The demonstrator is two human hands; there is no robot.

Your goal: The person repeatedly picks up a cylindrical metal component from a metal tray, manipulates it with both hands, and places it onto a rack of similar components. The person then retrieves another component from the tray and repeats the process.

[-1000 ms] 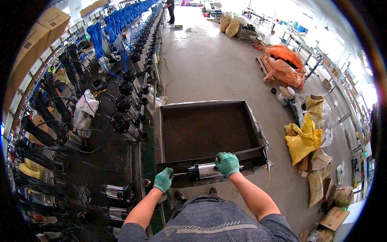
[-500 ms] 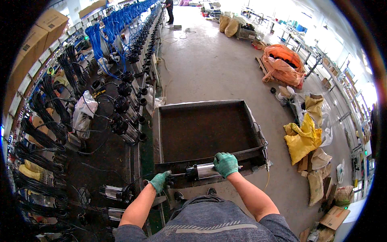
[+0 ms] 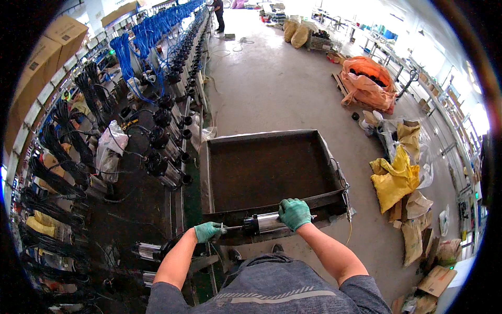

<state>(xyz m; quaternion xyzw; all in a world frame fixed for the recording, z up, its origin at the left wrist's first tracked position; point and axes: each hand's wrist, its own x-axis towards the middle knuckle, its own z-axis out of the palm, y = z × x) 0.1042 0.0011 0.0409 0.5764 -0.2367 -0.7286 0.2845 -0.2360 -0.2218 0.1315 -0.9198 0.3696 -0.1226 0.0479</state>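
Smooth silvery cylinder on the near ledge of a dark rectangular tray, green-gloved right hand gripping it, left hand at its slim rod — finger closure unclear — grey workshop floor beyond.

Your right hand clasps the cylinder at the near edge of the tray; your left hand meets its rod.

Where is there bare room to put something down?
Inside the tray, beyond the cylinder and right hand; and on the floor between tray and orange bag. Crowded: the left bench, with more cylinders and cables.
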